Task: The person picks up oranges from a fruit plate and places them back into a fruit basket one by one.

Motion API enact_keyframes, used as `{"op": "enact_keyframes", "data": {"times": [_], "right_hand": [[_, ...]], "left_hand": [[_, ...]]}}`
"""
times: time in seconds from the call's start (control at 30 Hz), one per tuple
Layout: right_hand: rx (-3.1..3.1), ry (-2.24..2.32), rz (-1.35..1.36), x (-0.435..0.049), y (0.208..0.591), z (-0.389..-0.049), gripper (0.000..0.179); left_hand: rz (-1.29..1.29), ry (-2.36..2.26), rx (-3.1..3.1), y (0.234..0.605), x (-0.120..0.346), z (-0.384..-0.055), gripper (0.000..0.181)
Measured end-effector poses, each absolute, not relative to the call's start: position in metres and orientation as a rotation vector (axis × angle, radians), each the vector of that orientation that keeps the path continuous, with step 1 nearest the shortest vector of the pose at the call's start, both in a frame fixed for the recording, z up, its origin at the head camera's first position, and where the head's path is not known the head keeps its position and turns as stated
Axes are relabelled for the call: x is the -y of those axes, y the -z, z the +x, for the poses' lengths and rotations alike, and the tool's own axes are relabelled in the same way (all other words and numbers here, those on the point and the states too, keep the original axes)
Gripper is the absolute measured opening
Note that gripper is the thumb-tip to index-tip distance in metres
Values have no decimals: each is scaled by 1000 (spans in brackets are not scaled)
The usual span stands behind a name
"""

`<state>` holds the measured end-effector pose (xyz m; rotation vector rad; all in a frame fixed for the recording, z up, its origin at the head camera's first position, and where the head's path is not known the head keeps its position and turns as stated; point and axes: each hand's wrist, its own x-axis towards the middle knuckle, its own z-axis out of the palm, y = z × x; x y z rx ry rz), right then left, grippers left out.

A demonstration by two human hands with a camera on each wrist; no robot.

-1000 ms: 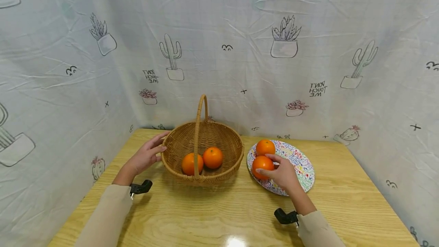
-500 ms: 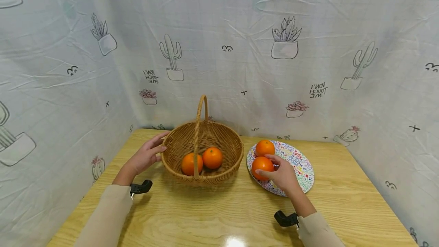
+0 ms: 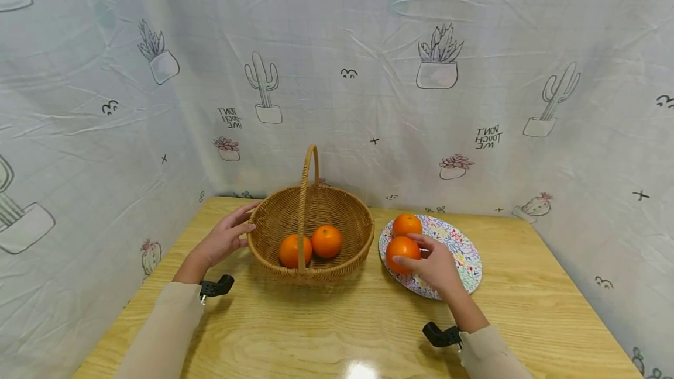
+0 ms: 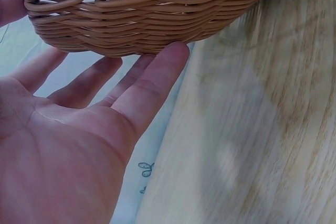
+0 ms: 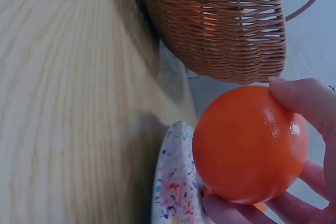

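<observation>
— Gripping item one: orange, right hand fingers curled round it, just above the plate. I count two oranges already in the basket, one orange left on the plate.

— Left hand?

— Fingers straight, tips against the basket wall. Only the left wrist view shows that contact; right wrist view shows the lifted orange clear of the plate.
</observation>
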<state>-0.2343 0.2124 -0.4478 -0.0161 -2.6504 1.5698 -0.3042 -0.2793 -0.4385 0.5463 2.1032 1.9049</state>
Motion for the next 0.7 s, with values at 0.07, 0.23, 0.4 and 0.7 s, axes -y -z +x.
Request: {"op": "enact_keyframes", "data": {"times": [0.07,0.23,0.4,0.7], "right_hand": [[2645,-1583,-14,-212,444,-233,66],[2617,-1610,20,-209,434,-231,68],[2589,-1611,51,-206,424,-234,67],[2564,-1616,112,-200,407,-239,65]], "left_hand": [[550,-1903,-2102,439,280,-304,65],[542,-1908,-2100,439,280,-305,65],[533,-1918,-2096,440,280,-305,66],[528,-1920,-2097,437,278,-304,65]]}}
